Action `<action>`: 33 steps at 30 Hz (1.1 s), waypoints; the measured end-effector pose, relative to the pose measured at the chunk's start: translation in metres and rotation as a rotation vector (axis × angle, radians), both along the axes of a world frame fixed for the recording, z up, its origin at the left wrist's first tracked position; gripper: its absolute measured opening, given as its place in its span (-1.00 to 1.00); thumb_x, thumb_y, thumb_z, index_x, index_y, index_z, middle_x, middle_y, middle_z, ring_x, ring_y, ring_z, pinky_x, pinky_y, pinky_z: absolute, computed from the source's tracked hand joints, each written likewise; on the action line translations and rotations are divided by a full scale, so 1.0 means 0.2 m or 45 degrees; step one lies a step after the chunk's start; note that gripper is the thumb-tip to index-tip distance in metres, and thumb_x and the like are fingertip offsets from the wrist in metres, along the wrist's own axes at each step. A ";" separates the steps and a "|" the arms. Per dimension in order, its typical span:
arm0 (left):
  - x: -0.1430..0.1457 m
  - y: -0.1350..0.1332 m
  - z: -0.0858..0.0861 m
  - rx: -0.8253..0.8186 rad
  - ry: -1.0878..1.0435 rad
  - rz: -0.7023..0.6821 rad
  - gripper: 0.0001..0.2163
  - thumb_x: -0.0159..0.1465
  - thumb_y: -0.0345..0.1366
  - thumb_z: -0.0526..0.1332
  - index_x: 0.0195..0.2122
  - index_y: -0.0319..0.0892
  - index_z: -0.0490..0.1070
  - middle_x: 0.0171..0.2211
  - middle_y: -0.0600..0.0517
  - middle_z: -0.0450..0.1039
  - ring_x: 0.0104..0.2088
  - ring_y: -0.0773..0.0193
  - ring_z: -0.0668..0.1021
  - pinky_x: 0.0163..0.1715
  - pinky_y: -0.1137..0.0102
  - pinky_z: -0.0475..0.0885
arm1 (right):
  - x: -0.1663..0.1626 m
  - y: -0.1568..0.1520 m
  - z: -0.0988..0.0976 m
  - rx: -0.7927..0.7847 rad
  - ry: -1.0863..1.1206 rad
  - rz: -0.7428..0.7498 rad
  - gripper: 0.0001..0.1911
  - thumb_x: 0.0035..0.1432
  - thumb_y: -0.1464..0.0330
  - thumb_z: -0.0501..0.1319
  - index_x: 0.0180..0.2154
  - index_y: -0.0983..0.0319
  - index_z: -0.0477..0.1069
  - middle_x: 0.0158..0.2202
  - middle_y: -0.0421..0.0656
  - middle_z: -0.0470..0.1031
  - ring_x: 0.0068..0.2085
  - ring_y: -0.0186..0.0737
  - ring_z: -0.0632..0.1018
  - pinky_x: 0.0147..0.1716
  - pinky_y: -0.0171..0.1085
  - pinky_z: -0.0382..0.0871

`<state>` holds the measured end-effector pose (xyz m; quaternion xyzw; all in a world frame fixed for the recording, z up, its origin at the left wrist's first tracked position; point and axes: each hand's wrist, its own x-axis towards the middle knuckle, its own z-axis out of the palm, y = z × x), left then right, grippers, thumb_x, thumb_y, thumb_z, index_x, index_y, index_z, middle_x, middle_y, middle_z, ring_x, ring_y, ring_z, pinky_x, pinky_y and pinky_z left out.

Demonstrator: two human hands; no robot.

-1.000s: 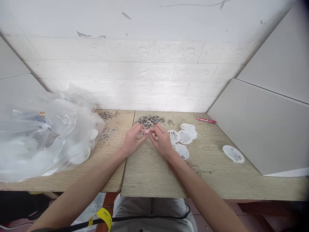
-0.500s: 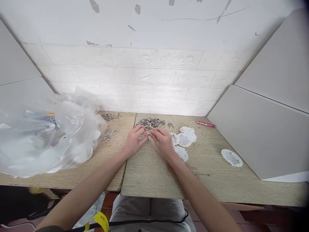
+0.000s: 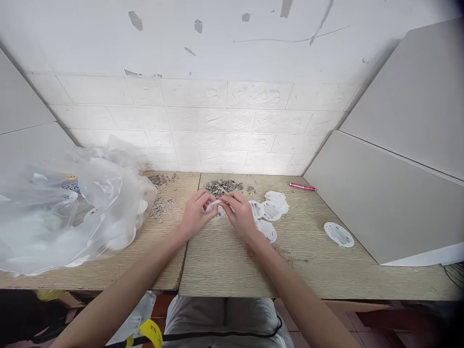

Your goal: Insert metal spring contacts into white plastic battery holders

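Observation:
Over the front of a pile of small metal pieces [image 3: 222, 185], my two hands meet. My left hand [image 3: 195, 213] is closed on a thin white oval piece [image 3: 213, 206], gripping it between thumb and fingers. My right hand [image 3: 239, 215] pinches the same piece at its right edge. A thin tan stick [image 3: 225, 192] pokes out above the right fingers; its other end is hidden. Just right of my right hand lie several overlapping white ovals [image 3: 272, 210] with small dark marks on them.
A large clear plastic bag [image 3: 112, 208] of white pieces fills the left side. More small metal pieces [image 3: 161, 207] lie beside it. A red pen [image 3: 302, 186] and a lone white oval [image 3: 339, 234] lie to the right. Grey panels [image 3: 391, 193] flank the wooden table [image 3: 224, 270].
The white piece now shows wider between my hands, and the left fingers have shifted around it. The whole view has moved slightly, with the table's things appearing further left.

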<state>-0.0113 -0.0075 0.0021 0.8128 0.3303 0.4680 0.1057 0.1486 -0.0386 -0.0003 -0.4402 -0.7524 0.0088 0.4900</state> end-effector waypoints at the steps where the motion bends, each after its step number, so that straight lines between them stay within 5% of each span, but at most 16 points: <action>1: -0.01 -0.01 0.03 -0.082 0.054 0.035 -0.94 0.18 -0.32 0.17 -0.39 -0.18 0.36 -0.38 0.05 0.36 -0.46 0.38 0.37 -0.49 0.47 0.27 | 0.00 -0.02 0.02 -0.081 0.022 -0.005 -0.80 0.27 0.40 0.09 -0.23 0.25 0.50 -0.34 -0.10 0.42 -0.30 -0.23 0.43 -0.33 -0.28 0.32; 4: -0.04 -0.04 0.13 -0.439 0.329 0.105 -0.92 0.06 -0.30 0.22 -0.48 -0.19 0.42 -0.48 0.08 0.33 -0.48 0.35 0.35 -0.50 0.45 0.20 | -0.01 -0.06 0.09 -0.533 0.009 0.022 -0.85 0.18 0.42 0.18 -0.32 0.27 0.53 -0.38 -0.13 0.46 -0.36 -0.28 0.43 -0.38 -0.31 0.26; 8: -0.08 -0.03 0.19 -1.065 0.659 -0.220 -0.81 0.03 -0.20 0.20 -0.55 -0.22 0.45 -0.61 0.10 0.29 -0.55 0.37 0.28 -0.56 0.44 0.09 | -0.01 -0.06 0.17 -1.204 -0.124 0.223 -0.90 0.01 0.46 0.23 -0.49 0.28 0.52 -0.56 -0.23 0.44 -0.49 -0.35 0.37 -0.49 -0.36 0.17; 13: -0.07 0.01 0.15 -1.202 0.885 -0.343 -0.81 -0.04 -0.19 0.22 -0.61 -0.23 0.45 -0.69 0.13 0.16 -0.58 0.40 0.16 -0.57 0.43 0.00 | -0.03 -0.02 0.15 -1.596 -0.098 0.258 -0.87 -0.16 0.52 0.20 -0.66 0.27 0.43 -0.79 -0.30 0.22 -0.64 -0.39 0.27 -0.60 -0.36 0.13; 25: -0.06 0.01 0.12 -1.134 0.852 -0.381 -0.87 -0.05 -0.25 0.23 -0.57 -0.21 0.45 -0.62 0.11 0.35 -0.57 0.36 0.32 -0.56 0.45 0.12 | -0.04 -0.06 0.09 -1.523 0.043 0.215 -0.80 -0.23 0.58 0.10 -0.73 0.22 0.28 -0.78 -0.23 0.31 -0.69 -0.28 0.38 -0.67 -0.34 0.20; 33: -0.06 -0.08 0.06 -0.801 0.884 -0.318 -0.94 0.00 -0.41 0.18 -0.52 -0.17 0.27 -0.56 0.11 0.31 -0.53 0.33 0.32 -0.55 0.43 0.10 | -0.06 -0.19 -0.01 -0.896 -0.169 0.145 -0.76 -0.13 0.60 0.08 -0.65 0.22 0.10 -0.66 -0.29 0.23 -0.59 -0.40 0.23 -0.61 -0.37 -0.03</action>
